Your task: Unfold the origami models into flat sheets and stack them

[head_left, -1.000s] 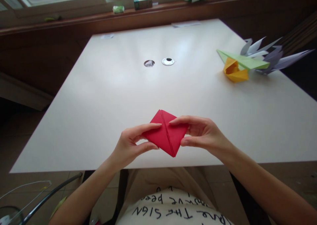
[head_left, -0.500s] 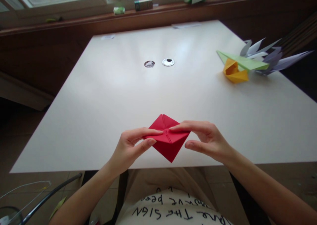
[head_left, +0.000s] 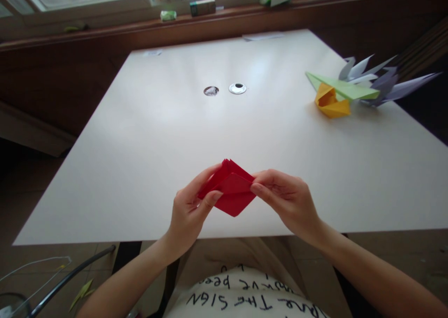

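A folded piece of red paper [head_left: 235, 197], roughly diamond-shaped with layered flaps, is held between my hands near the table's front edge. My left hand [head_left: 192, 203] grips its left corner, the thumb on the near face and the fingers behind. At the right corner, my right hand [head_left: 289, 192] pinches the paper between thumb and index finger. Several thin layers show at the top point. The paper is tilted, so its far side is hidden.
On the white table [head_left: 147, 136], a yellow folded paper piece [head_left: 332, 102], a light green folded paper [head_left: 345, 88] and a purple paper crane [head_left: 385, 87] lie at the right. Two round holes, one with a silver cover [head_left: 237, 89], are toward the back. Small packets line the sill.
The red paper has tilted, and a different face with a raised flap now shows. My right thumb has come onto its right corner. My left fingers have moved behind it.
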Motion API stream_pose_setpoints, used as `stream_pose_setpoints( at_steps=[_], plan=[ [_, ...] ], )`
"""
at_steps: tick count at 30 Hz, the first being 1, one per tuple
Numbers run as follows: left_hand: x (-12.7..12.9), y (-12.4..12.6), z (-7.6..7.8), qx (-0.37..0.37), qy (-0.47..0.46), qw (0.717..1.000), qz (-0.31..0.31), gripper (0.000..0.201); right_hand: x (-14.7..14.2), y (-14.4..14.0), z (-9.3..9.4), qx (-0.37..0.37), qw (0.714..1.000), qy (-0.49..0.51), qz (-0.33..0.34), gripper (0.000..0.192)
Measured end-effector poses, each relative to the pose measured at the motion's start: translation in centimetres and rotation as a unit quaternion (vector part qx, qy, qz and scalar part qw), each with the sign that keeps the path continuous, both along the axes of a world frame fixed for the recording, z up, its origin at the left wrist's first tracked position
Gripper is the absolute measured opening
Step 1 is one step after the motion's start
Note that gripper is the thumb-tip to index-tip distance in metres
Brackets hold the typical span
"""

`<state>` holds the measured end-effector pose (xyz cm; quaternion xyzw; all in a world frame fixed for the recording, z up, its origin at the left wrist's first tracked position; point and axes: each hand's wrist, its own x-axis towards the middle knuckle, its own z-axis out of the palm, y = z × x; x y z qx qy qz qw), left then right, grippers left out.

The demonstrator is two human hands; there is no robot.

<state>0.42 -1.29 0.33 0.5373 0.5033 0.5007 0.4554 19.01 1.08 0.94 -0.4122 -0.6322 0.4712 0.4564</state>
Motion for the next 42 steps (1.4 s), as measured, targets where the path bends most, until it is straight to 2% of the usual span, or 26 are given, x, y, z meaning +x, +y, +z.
stream_pose_setpoints(
  at_steps=[2,5,11,17,24,30,34,36,39,42],
  plan=[
    [0.2,-0.1,0.1,-0.006,0.000,1.000,-0.004,0.038,-0.1,-0.2,0.1,0.023,0.999,-0.023,-0.003,0.011],
    [0.3,-0.4,0.0,0.007,0.006,1.000,0.000,0.033,-0.3,-0.5,0.0,0.043,0.998,-0.040,-0.018,0.008],
    [0.6,-0.6,-0.3,0.017,-0.001,0.999,0.041,0.027,-0.7,-1.0,-0.1,0.016,0.999,0.010,-0.049,0.008],
    [0.9,-0.7,-0.5,0.016,-0.040,0.998,0.047,0.025,-0.7,-1.1,0.0,0.009,0.999,0.014,-0.043,0.009],
    [1.3,-0.4,-1.0,0.054,-0.119,0.990,0.051,0.027,-0.9,-1.0,0.1,0.048,0.997,0.006,-0.055,0.012],
    [1.3,-0.4,-0.6,0.009,-0.146,0.989,0.037,0.024,-0.8,-0.9,0.7,0.060,0.997,-0.021,-0.051,0.012],
    [0.9,0.2,0.1,-0.063,-0.133,0.989,-0.011,0.031,-0.6,-0.6,1.1,0.083,0.993,-0.077,-0.041,0.014],
    [0.7,0.5,0.4,-0.080,-0.114,0.990,-0.029,0.024,-0.6,-0.6,1.2,0.101,0.988,-0.109,-0.030,0.015],
    [0.7,0.7,0.5,-0.060,-0.096,0.994,-0.003,0.009,-0.7,-0.6,1.2,0.095,0.990,-0.101,-0.032,0.018],
    [0.9,0.5,0.3,-0.024,-0.106,0.993,0.047,0.008,-0.8,-0.7,1.0,0.054,0.997,-0.022,-0.048,0.027]
  ],
)
